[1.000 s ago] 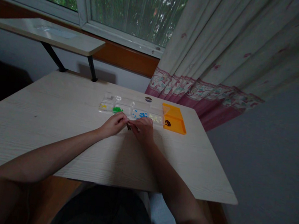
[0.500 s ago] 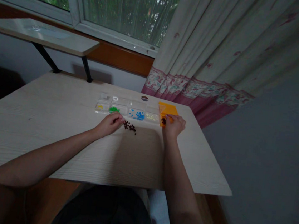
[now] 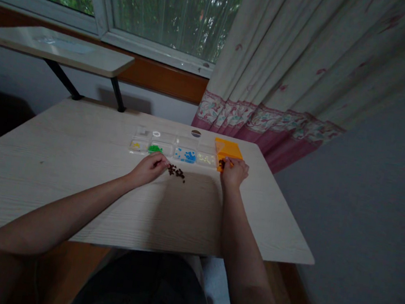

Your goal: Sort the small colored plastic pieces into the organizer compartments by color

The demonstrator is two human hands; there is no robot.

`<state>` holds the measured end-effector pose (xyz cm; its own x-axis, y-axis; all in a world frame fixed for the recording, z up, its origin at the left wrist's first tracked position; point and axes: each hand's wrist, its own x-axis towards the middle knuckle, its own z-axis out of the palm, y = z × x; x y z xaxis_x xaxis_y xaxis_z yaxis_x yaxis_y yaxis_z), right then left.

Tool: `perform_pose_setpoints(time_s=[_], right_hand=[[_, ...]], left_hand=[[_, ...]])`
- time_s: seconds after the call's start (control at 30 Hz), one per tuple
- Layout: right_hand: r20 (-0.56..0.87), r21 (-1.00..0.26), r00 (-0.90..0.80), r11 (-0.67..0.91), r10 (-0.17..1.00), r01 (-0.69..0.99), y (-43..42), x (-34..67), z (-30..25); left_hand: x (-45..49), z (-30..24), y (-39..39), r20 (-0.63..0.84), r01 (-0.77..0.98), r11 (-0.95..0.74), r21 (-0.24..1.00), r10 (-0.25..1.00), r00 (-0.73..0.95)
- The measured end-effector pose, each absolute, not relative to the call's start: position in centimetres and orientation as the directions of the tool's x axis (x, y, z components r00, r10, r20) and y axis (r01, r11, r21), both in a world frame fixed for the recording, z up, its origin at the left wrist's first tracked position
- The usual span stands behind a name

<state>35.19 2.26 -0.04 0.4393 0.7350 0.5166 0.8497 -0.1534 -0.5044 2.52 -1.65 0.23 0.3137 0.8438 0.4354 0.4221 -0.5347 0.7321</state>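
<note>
My left hand [image 3: 148,168] rests on the table with its fingers closed in a pinch, at the left end of a loose pile of small dark brown pieces [image 3: 176,171]. Whatever its fingertips may hold is too small to make out. Over the front part of an orange box [image 3: 229,148] is my right hand [image 3: 235,172], fingers bent together beside more dark brown pieces [image 3: 221,163] inside it. I cannot see what lies between those fingers. Left of the box stands a clear compartment tray [image 3: 169,138] with yellow, green, blue and pale yellow bits in its front row.
A small dark oval object [image 3: 196,133] lies behind the tray. At the back left a raised shelf [image 3: 85,55] stands on black legs. A curtain [image 3: 263,100] hangs behind the table's right end, and a wall is to the right.
My right hand has shifted slightly down and left at the orange box, its fingers drawn lower. The left hand has stayed in place beside the brown pieces.
</note>
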Motion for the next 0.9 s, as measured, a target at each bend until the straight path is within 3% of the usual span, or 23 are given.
perform_pose_setpoints(time_s=[0.27, 0.63, 0.9], right_hand=[[0.683, -0.551, 0.388, 0.088, 0.618, 0.830, 2.3, 34.3, 0.7], [0.721, -0.362, -0.033, 0.417, 0.692, 0.834, 0.5, 26.9, 0.7], [0.713, -0.351, -0.079, 0.452, 0.697, 0.820, 0.1, 26.3, 0.8]], left_hand=[[2.6, 0.4, -2.0, 0.469, 0.480, -0.597, 0.643, 0.802, 0.369], [2.8, 0.3, -2.6, 0.417, 0.575, -0.679, 0.457, 0.734, 0.535], [3.1, 0.7, -2.9, 0.402, 0.624, -0.675, 0.394, 0.737, 0.544]])
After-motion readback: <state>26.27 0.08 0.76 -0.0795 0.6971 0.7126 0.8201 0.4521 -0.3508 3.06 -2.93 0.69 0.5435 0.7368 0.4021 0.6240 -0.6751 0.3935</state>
